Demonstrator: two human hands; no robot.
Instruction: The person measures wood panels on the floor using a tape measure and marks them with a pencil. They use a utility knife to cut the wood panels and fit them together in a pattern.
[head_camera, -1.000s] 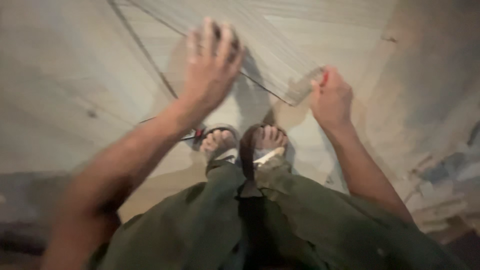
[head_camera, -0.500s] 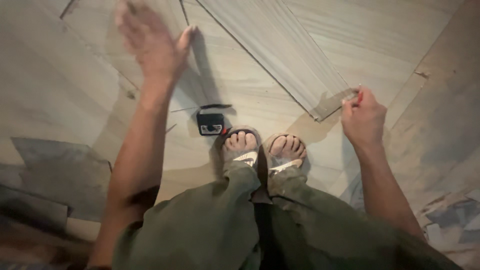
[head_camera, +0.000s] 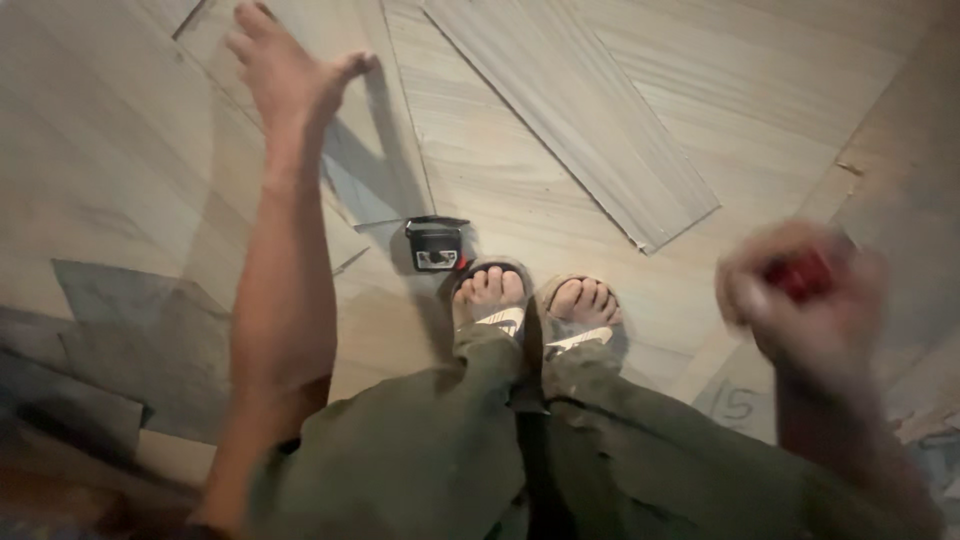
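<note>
Since half a second ago, right hand (head_camera: 800, 290) has left the end of the loose plank (head_camera: 575, 115) and risen toward the camera, blurred, fingers closed around a small red object (head_camera: 800, 275). Left hand (head_camera: 285, 65) is raised over the floor, fingers spread, holding nothing. Plank lies flat and diagonal on the plank floor (head_camera: 120, 150). A small black device (head_camera: 436, 243) sits just beside the sandalled feet (head_camera: 535, 305).

A pale, wood-grain plank floor (head_camera: 480, 160) carries everything. Toward one o'clock a long loose grey wood-grain plank (head_camera: 580, 110) lies flat on it, running diagonally. Near the centre sits a small black box-shaped device (head_camera: 436, 243), just at eleven o'clock from two sandalled feet (head_camera: 535, 305) standing side by side. Toward eight o'clock lies a dark grey patch (head_camera: 110, 330).
</note>
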